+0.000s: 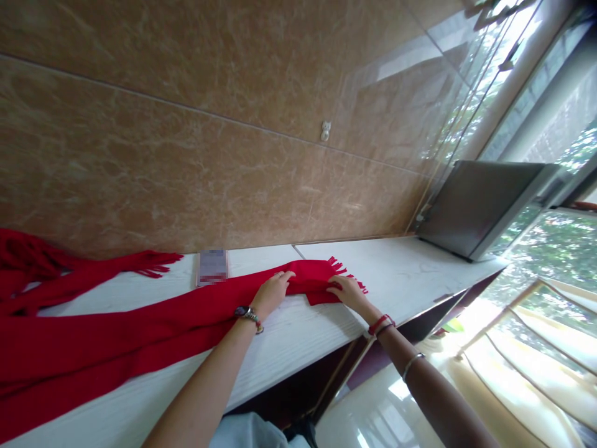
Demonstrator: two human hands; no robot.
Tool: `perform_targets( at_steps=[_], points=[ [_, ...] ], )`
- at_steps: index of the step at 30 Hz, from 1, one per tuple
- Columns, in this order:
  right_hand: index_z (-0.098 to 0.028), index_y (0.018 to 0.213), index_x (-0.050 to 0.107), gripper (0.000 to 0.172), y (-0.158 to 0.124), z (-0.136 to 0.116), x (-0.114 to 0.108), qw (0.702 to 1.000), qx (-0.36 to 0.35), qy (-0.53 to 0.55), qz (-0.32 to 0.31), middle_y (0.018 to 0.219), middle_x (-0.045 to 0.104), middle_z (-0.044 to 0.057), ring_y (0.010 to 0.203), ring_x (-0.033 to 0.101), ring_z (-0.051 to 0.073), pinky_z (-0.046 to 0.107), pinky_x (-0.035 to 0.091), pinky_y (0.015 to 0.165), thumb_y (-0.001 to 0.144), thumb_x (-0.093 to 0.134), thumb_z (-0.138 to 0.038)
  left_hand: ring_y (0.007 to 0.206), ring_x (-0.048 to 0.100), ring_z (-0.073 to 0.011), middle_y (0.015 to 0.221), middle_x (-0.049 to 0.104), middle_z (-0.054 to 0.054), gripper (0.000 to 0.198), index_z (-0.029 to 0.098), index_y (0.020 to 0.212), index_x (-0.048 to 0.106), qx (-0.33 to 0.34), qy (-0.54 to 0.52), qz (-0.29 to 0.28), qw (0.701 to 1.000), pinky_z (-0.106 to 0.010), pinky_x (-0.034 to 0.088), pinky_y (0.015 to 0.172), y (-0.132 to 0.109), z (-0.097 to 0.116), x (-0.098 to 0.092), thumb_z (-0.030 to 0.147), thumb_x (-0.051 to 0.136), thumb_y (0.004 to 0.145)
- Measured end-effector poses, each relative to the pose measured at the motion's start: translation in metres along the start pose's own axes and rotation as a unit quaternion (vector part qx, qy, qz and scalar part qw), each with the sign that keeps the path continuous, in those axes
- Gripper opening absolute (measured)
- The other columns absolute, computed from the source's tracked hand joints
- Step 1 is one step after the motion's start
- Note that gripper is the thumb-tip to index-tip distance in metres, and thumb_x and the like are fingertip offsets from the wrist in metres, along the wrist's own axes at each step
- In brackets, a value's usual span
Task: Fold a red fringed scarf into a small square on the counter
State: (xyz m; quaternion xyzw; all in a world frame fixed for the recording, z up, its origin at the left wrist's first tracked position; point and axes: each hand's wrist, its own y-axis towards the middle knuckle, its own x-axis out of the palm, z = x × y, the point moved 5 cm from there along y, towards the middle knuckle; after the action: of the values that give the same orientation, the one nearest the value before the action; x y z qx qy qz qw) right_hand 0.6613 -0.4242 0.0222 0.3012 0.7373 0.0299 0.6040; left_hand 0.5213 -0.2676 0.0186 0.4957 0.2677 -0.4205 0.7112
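Scarf [186,317] edge in pinch of right hand [351,292], left hand [271,294] atop, grip unclear, open counter [405,267] beyond fringe [334,264].

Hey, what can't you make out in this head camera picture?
In the head view:
Scarf: its left part, cut off by the left edge.
Red bundle: whether it joins the scarf, lost past that edge.
Scarf under the left hand: covered by that hand.
Flat rectangle: what it shows, blurred into blocks.

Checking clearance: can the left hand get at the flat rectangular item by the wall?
Probably yes: the left hand need only leave the red scarf; nothing visible blocks its way to the flat rectangular item.
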Motion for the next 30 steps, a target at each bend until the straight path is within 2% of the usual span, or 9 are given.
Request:
perform_targets(
  at_steps=[4,9,12,15,18,21,24,26,30],
  points=[
    [-0.019,0.080,0.061,0.007,-0.001,0.005,0.004,1.000,0.017,0.003,0.004,0.080,0.067,0.007,0.074,0.062,0.021,0.032,0.046,0.068,0.077,0.054,-0.019,0.091,0.057,-0.0174,0.105,0.056,-0.009,0.034,0.017,0.123,0.043,0.015,0.097,-0.026,0.995,-0.029,0.045,0.077,-0.004,0.009,-0.004,0.018,0.037,0.089],
    [-0.019,0.079,0.060,0.012,-0.004,0.012,0.009,0.998,-0.001,0.034,0.060,0.075,0.066,0.005,0.067,0.060,0.018,0.028,0.045,0.062,0.080,0.049,-0.018,0.109,0.046,-0.0254,0.119,0.049,-0.011,0.053,0.018,0.126,0.041,0.078,0.173,-0.035,0.981,-0.037,0.039,0.088,0.006,0.041,0.004,0.033,0.059,0.078],
    [-0.018,0.080,0.060,0.012,-0.006,0.016,0.011,0.994,-0.017,0.050,0.099,0.074,0.066,0.004,0.066,0.060,0.017,0.027,0.044,0.061,0.081,0.048,-0.018,0.110,0.046,-0.0232,0.122,0.048,-0.011,0.053,0.017,0.126,0.040,0.059,0.146,-0.040,0.987,-0.035,0.039,0.088,0.023,0.052,0.019,0.030,0.059,0.078],
    [-0.018,0.081,0.059,0.008,-0.009,0.017,0.009,0.990,-0.024,0.059,0.125,0.075,0.065,0.003,0.067,0.058,0.016,0.026,0.044,0.062,0.079,0.051,-0.020,0.099,0.054,-0.0194,0.110,0.057,-0.008,0.036,0.018,0.117,0.048,0.031,0.100,-0.054,0.993,-0.031,0.043,0.082,0.035,0.053,0.030,0.021,0.054,0.082],
    [-0.018,0.082,0.059,0.006,-0.010,0.016,0.007,0.989,-0.037,0.060,0.132,0.077,0.063,0.003,0.069,0.057,0.016,0.027,0.044,0.064,0.076,0.056,-0.020,0.089,0.057,-0.0173,0.099,0.060,-0.004,0.020,0.020,0.101,0.057,0.030,0.082,-0.048,0.995,-0.030,0.043,0.079,0.037,0.050,0.031,0.015,0.052,0.082],
    [-0.018,0.079,0.059,0.004,-0.010,0.014,0.004,0.986,-0.051,0.074,0.138,0.077,0.062,0.003,0.070,0.056,0.016,0.027,0.044,0.065,0.076,0.056,-0.019,0.092,0.055,-0.0179,0.101,0.057,-0.004,0.014,0.020,0.093,0.059,0.053,0.078,-0.024,0.995,-0.031,0.041,0.083,0.033,0.048,0.025,0.018,0.056,0.079],
    [-0.019,0.076,0.058,0.007,-0.010,0.014,0.002,0.983,-0.054,0.098,0.146,0.075,0.062,0.003,0.070,0.056,0.016,0.027,0.043,0.065,0.078,0.052,-0.017,0.109,0.046,-0.0229,0.118,0.049,-0.010,0.043,0.018,0.112,0.051,0.050,0.071,0.003,0.996,-0.036,0.037,0.091,0.032,0.045,0.022,0.026,0.066,0.072],
    [-0.019,0.076,0.058,0.010,-0.010,0.014,0.001,0.981,-0.058,0.107,0.148,0.075,0.061,0.003,0.070,0.056,0.016,0.027,0.043,0.064,0.079,0.049,-0.016,0.109,0.046,-0.0223,0.118,0.050,-0.010,0.059,0.017,0.124,0.040,0.039,0.047,-0.006,0.998,-0.037,0.036,0.091,0.033,0.043,0.024,0.028,0.066,0.072],
    [-0.018,0.076,0.057,0.014,-0.012,0.009,-0.002,0.980,-0.066,0.098,0.157,0.075,0.060,0.004,0.070,0.054,0.016,0.028,0.043,0.065,0.081,0.045,-0.015,0.092,0.055,-0.0153,0.098,0.060,-0.003,0.028,0.019,0.108,0.053,0.043,0.008,-0.030,0.999,-0.028,0.041,0.084,0.035,0.045,0.027,0.021,0.056,0.081]
  ],
)
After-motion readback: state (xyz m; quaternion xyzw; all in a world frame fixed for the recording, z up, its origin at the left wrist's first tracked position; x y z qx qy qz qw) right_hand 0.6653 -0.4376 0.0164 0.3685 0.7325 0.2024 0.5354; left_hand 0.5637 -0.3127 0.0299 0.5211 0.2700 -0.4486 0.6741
